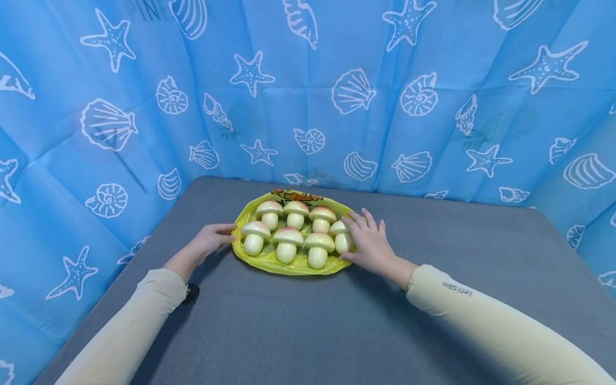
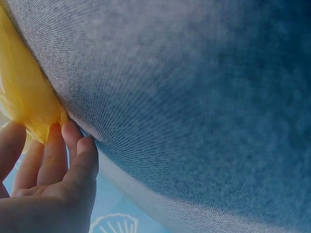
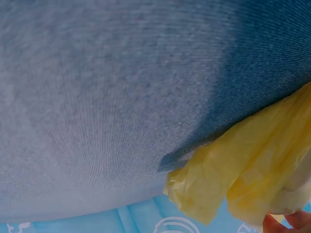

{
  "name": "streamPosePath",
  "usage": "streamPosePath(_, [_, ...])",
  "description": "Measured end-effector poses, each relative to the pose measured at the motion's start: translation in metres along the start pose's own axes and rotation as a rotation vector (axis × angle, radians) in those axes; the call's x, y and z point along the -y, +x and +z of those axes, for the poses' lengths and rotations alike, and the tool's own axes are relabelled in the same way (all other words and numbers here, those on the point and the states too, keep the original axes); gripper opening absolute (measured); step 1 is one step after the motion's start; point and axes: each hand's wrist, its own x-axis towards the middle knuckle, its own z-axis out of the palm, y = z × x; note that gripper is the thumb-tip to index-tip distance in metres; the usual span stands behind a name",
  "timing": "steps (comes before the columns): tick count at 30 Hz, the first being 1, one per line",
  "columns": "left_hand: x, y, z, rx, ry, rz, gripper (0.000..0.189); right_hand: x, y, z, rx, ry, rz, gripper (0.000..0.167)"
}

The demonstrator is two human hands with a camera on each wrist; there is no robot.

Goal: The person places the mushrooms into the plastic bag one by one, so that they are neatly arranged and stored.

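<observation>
A yellow plastic bag [image 1: 293,268] lies on the grey table, its mouth spread wide. Several glossy model mushrooms [image 1: 287,246], with cream stems and pink-tinged caps, sit in it in two rows. My left hand [image 1: 212,240] pinches the bag's left edge; in the left wrist view, yellow plastic [image 2: 24,82] runs between thumb and fingertips. At the bag's right end, my right hand [image 1: 370,240] grips the rightmost mushroom [image 1: 342,237], thumb low by the stem and fingers at the cap. In the right wrist view only some fingertips [image 3: 277,224] show, beside a pale mushroom [image 3: 294,194].
Grey cloth covers the table [image 1: 289,331]. Behind and at the sides hangs a blue curtain [image 1: 308,107] with white shells and starfish. Orange and black print [image 1: 295,195] marks the bag's far rim. A small black object [image 1: 191,293] is by the left cuff.
</observation>
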Motion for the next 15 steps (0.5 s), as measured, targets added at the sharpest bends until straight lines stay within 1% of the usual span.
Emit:
streamPosePath(9, [0.0026,0.0012,0.0002,-0.005,0.000,0.000,0.051,0.0009,0.0003,0.0009,0.050,0.003,0.043,0.085])
streamPosePath(15, [0.0018,0.0015,0.0004,-0.007,0.002,-0.003,0.051,0.0018,-0.0002,0.0006,0.062,0.053,0.073,0.083])
